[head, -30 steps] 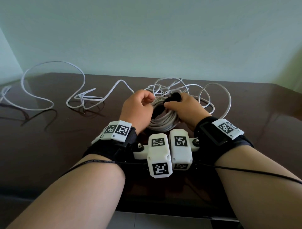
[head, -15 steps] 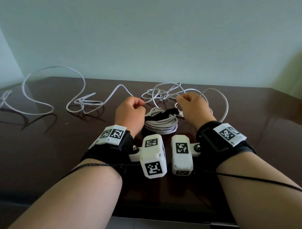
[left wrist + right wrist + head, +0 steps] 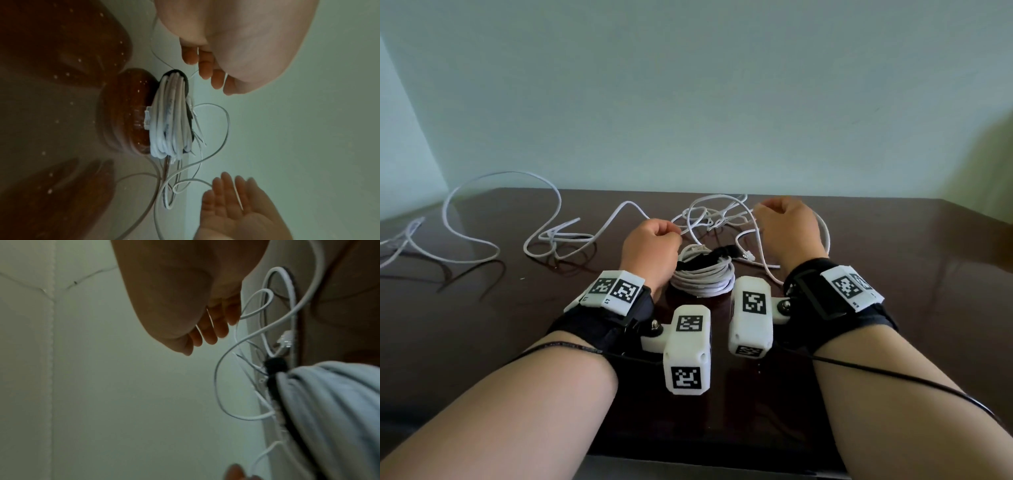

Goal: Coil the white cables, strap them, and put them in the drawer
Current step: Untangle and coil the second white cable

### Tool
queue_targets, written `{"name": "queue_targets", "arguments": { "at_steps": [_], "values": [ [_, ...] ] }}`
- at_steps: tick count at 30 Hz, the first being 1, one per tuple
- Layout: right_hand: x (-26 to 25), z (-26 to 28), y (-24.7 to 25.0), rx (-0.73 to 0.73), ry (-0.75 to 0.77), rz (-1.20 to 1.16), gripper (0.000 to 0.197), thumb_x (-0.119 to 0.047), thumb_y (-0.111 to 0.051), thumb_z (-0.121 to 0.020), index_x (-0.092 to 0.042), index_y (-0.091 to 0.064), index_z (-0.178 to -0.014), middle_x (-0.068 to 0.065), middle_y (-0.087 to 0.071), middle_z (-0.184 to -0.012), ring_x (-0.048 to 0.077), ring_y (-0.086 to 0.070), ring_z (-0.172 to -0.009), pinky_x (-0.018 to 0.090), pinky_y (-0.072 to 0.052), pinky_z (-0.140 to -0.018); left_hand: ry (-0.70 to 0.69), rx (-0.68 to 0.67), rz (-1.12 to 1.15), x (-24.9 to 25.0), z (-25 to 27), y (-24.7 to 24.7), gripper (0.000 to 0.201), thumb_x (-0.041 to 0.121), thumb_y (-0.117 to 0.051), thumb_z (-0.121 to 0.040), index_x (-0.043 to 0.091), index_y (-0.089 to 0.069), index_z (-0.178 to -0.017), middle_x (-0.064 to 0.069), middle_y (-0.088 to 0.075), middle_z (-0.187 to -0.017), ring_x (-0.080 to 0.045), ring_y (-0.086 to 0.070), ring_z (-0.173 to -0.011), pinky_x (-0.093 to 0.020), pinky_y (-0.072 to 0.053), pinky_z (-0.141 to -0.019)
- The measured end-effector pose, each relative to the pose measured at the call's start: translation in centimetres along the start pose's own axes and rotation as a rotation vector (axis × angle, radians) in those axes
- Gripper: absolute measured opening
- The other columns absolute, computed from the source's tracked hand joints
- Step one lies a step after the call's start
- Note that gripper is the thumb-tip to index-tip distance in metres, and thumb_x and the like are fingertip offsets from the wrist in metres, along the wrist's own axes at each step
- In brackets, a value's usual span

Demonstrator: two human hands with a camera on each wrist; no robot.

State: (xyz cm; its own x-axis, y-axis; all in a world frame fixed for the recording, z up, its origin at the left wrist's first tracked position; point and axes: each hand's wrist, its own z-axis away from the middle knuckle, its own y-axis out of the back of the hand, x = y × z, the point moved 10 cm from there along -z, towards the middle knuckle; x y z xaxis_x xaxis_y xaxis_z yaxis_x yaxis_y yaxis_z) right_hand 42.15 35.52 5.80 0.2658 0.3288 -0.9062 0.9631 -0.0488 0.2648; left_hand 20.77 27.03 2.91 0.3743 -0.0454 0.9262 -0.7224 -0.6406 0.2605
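A coil of white cable (image 3: 703,279) bound by a black strap (image 3: 702,260) lies on the dark table (image 3: 893,308) between my wrists, with neither hand on it. Behind it spreads a loose tangle of thin white cable (image 3: 715,216). My left hand (image 3: 674,234) is curled just left of the coil and pinches a strand of that loose cable. At the tangle's right side, my right hand (image 3: 758,210) has its fingers curled round another strand. In the wrist views the coil (image 3: 170,123) (image 3: 329,402) sits below the curled fingers (image 3: 205,69) (image 3: 211,331).
A long white cable (image 3: 452,219) snakes across the left half of the table to its left edge. A clear plug (image 3: 747,255) lies just right of the coil. A pale wall (image 3: 688,102) stands behind the table. No drawer shows.
Both hands have let go of the strapped coil and moved apart and away from me to the loose cable behind it. The coil now lies on the table.
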Motion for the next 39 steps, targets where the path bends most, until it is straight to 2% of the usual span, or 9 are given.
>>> {"name": "queue_targets", "arguments": {
  "at_steps": [4,11,15,19,24,27,31,36,39],
  "values": [
    [-0.5,-0.7,3.2,0.111,-0.008,-0.142,0.008,-0.019,-0.054,-0.084,-0.022,-0.061,-0.082,-0.004,-0.063,-0.074,0.014,-0.058,-0.064,0.035,-0.050,-0.068,-0.040,-0.048,-0.062,1.5,-0.4,-1.3,0.016,0.015,-0.056,-0.085,0.025,-0.060,-0.073,0.006,-0.059,-0.070,-0.015,-0.050,-0.065,-0.027,-0.040,-0.068],
    [-0.2,-0.7,6.5,0.271,0.020,0.011,0.034,-0.008,-0.046,-0.087,-0.013,-0.057,-0.119,0.000,-0.060,-0.107,0.020,-0.056,-0.099,0.028,-0.044,-0.083,-0.098,-0.145,-0.149,3.3,-1.0,-4.5,0.010,0.018,-0.054,-0.088,0.024,-0.062,-0.083,0.004,-0.057,-0.070,-0.013,-0.049,-0.059,-0.025,-0.038,-0.067],
    [1.0,-1.2,6.8,0.259,-0.042,0.047,0.039,-0.005,-0.042,-0.086,-0.011,-0.056,-0.123,0.004,-0.061,-0.117,0.018,-0.054,-0.094,0.024,-0.039,-0.077,-0.109,-0.121,-0.148,3.6,-1.3,-5.5,0.016,0.015,-0.054,-0.088,0.027,-0.062,-0.082,0.005,-0.062,-0.079,-0.015,-0.055,-0.072,-0.025,-0.042,-0.073],
    [1.2,-1.4,6.1,0.246,-0.033,-0.082,0.030,-0.009,-0.043,-0.084,-0.018,-0.059,-0.108,0.002,-0.066,-0.104,0.025,-0.064,-0.096,0.040,-0.053,-0.087,-0.171,-0.081,-0.224,4.7,-2.2,-5.5,0.031,0.010,-0.051,-0.089,0.023,-0.059,-0.116,0.003,-0.059,-0.120,-0.015,-0.056,-0.095,-0.025,-0.042,-0.081],
    [1.2,-1.6,5.5,0.182,-0.062,-0.192,0.024,-0.006,-0.045,-0.082,-0.015,-0.063,-0.093,0.002,-0.066,-0.074,0.015,-0.063,-0.060,0.033,-0.054,-0.064,-0.160,-0.186,-0.473,4.8,-4.1,-6.5,0.065,0.015,-0.050,-0.091,0.020,-0.021,-0.149,-0.009,-0.033,-0.150,-0.028,-0.044,-0.129,-0.031,-0.037,-0.096],
    [0.7,-1.0,4.0,0.058,-0.071,-0.166,0.021,-0.005,-0.046,-0.082,-0.017,-0.061,-0.074,0.002,-0.063,-0.063,0.018,-0.060,-0.055,0.030,-0.048,-0.055,-0.169,-0.299,-0.582,4.3,-4.0,-8.0,0.055,0.029,-0.048,-0.094,0.018,-0.030,-0.145,-0.007,-0.053,-0.134,-0.029,-0.053,-0.118,-0.028,-0.038,-0.086],
    [1.4,0.3,0.2,-0.242,-0.234,-0.244,0.017,-0.004,-0.051,-0.088,-0.006,-0.059,-0.073,0.009,-0.059,-0.065,0.018,-0.053,-0.048,0.023,-0.041,-0.044,-0.269,-0.147,-0.465,5.5,-3.8,-6.7,0.027,0.034,-0.042,-0.098,0.021,-0.063,-0.088,0.007,-0.052,-0.063,-0.014,-0.048,-0.058,-0.015,-0.031,-0.046],
    [2.3,1.1,-1.8,-0.366,-0.310,-0.231,0.014,-0.006,-0.056,-0.086,0.000,-0.062,-0.075,0.011,-0.064,-0.062,0.020,-0.059,-0.052,0.029,-0.049,-0.057,-0.166,0.054,-0.058,4.5,-5.1,-3.8,0.035,0.035,-0.041,-0.096,0.021,-0.054,-0.068,0.002,-0.049,-0.060,-0.022,-0.048,-0.052,-0.029,-0.041,-0.060],
    [3.5,1.2,-2.0,-0.365,-0.391,-0.156,0.013,-0.006,-0.050,-0.087,-0.001,-0.058,-0.077,0.015,-0.060,-0.069,0.023,-0.056,-0.056,0.026,-0.045,-0.052,-0.072,0.049,0.296,3.9,-5.1,-3.6,0.038,0.035,-0.038,-0.099,0.020,-0.050,-0.066,0.003,-0.044,-0.055,-0.014,-0.037,-0.036,-0.028,-0.034,-0.051]
  ]
}}
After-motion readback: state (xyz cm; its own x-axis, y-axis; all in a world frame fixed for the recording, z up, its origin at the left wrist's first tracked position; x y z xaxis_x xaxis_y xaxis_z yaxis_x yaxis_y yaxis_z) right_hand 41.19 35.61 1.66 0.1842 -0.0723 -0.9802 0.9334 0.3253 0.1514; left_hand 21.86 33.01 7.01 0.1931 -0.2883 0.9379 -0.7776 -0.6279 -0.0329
